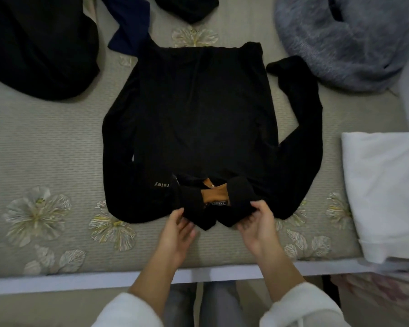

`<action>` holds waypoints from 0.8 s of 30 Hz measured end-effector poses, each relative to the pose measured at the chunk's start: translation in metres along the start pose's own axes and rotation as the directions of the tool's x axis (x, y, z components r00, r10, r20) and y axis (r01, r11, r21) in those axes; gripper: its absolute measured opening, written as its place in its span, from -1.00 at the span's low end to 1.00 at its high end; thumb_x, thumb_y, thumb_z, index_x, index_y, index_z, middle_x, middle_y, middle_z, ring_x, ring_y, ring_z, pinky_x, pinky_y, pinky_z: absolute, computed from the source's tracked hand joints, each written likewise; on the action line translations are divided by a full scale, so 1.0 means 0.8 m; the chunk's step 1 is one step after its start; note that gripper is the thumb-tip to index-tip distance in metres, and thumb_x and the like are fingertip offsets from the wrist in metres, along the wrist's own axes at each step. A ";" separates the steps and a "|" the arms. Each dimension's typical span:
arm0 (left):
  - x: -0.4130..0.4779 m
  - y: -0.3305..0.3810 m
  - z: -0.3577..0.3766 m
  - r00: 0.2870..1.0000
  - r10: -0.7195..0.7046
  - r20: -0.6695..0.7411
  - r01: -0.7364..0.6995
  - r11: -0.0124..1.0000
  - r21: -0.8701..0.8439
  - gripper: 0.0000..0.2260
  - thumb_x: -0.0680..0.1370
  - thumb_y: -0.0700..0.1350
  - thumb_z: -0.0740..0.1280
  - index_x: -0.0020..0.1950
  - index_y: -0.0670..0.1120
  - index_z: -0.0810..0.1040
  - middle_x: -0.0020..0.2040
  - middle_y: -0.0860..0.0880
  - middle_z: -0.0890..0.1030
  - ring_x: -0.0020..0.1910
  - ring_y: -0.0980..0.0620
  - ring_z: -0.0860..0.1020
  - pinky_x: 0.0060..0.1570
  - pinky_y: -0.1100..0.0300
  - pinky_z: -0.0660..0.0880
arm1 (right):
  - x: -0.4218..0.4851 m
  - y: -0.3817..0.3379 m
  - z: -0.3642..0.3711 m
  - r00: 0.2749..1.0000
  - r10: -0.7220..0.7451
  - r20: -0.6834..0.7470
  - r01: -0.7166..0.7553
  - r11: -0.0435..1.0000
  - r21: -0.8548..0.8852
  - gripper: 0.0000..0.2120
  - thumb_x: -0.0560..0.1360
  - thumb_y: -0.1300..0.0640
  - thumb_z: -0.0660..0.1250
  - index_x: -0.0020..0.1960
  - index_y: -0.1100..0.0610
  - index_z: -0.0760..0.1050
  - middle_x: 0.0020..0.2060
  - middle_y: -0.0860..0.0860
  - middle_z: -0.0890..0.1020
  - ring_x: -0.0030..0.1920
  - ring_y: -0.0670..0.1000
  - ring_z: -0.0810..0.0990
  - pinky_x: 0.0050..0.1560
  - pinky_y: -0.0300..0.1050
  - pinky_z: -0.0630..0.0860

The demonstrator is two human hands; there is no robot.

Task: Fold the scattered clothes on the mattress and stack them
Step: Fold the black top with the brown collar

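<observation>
Both left hand [175, 228], right hand [257, 223] fingers pinch black top [194, 119] collar; grey fleece [340, 43], white cloth [385, 185] nearby.

pale letters [162, 184] printed on the chest of the black top [194, 114], upside down from this view, readable as "raley". start of the word hidden under the folded collar [191, 197], so possibly only the tail of a longer name. inside the neck opening, a narrow woven label [216, 203] with a row of tiny pale characters, too small and blurred to make out. no other writing legible anywhere on the mattress.
</observation>
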State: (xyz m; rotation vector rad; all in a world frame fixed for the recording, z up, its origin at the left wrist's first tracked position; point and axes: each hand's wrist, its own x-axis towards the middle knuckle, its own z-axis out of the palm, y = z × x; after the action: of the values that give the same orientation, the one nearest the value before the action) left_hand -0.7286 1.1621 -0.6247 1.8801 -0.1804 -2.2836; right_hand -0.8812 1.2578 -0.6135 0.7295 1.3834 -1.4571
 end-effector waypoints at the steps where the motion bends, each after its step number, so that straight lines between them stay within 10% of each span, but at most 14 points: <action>1: 0.001 0.002 0.008 1.000 -0.004 0.007 0.004 0.999 -0.032 -0.73 0.59 -0.04 0.26 0.26 -0.09 0.46 0.18 -0.08 0.55 0.22 -0.04 0.49 0.17 0.10 0.42 | 0.003 -0.004 0.006 1.000 -0.020 -0.001 0.020 0.999 -0.034 -0.77 0.51 0.17 0.26 0.12 0.23 0.52 -0.06 0.09 0.61 -0.04 0.06 0.57 -0.03 -0.08 0.48; 6: 0.002 0.011 0.016 0.995 0.096 -0.007 -0.095 0.995 0.008 -0.69 0.56 -0.11 0.32 0.29 -0.12 0.45 0.19 -0.12 0.59 0.17 -0.10 0.55 0.22 -0.03 0.47 | 0.012 -0.010 -0.002 0.997 -0.069 -0.029 0.057 0.950 -0.307 -0.77 0.51 0.17 0.36 0.16 0.17 0.52 0.04 0.10 0.66 0.04 0.09 0.64 -0.07 -0.03 0.58; 11: -0.017 0.006 -0.028 0.991 0.128 -0.041 -0.096 0.889 0.448 -0.69 0.47 -0.35 0.36 0.18 -0.18 0.42 0.09 -0.19 0.60 0.01 -0.12 0.60 -0.03 -0.03 0.57 | -0.003 0.006 -0.051 0.999 -0.053 0.013 0.052 0.846 -0.531 -0.68 0.39 0.24 0.48 0.13 0.17 0.58 -0.03 0.06 0.70 0.01 0.06 0.66 0.02 -0.04 0.57; 16: -0.040 0.008 -0.061 0.994 0.096 -0.058 0.002 0.499 0.867 -0.85 0.54 -0.19 0.31 0.07 -0.10 0.42 -0.10 -0.14 0.59 -0.25 -0.03 0.57 -0.30 0.15 0.49 | -0.007 0.036 -0.076 0.959 -0.266 -0.100 0.032 0.451 -0.892 -0.83 0.37 0.30 0.44 -0.23 0.18 0.44 -0.45 -0.05 0.53 -0.36 -0.01 0.53 -0.32 -0.14 0.52; 20: -0.030 0.029 -0.042 0.965 0.261 -0.032 -0.008 0.149 0.989 -0.73 0.52 0.04 0.31 -0.26 -0.12 0.48 -0.39 -0.04 0.51 -0.38 -0.01 0.51 -0.39 0.21 0.39 | -0.012 0.028 -0.046 0.785 -0.619 -0.018 0.207 0.289 -0.935 -0.70 0.40 0.22 0.39 -0.01 0.12 0.29 -0.14 0.05 0.48 -0.14 0.08 0.50 -0.14 -0.02 0.46; 24: -0.019 0.031 -0.010 0.710 0.663 0.237 -0.318 0.002 0.948 -0.74 0.48 0.07 0.37 0.01 -0.05 0.42 -0.06 0.02 0.47 -0.10 0.02 0.49 -0.15 0.07 0.50 | -0.005 0.015 -0.011 0.755 -0.589 0.289 0.391 0.050 -0.919 -0.68 0.47 0.07 0.38 0.16 0.09 0.38 0.03 -0.06 0.37 0.04 -0.07 0.40 0.03 -0.14 0.41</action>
State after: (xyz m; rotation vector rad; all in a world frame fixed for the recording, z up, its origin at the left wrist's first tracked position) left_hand -0.7163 1.1411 -0.6064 1.8739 -2.3369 -1.2127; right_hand -0.8702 1.2682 -0.6159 -0.5822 2.4408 -0.6157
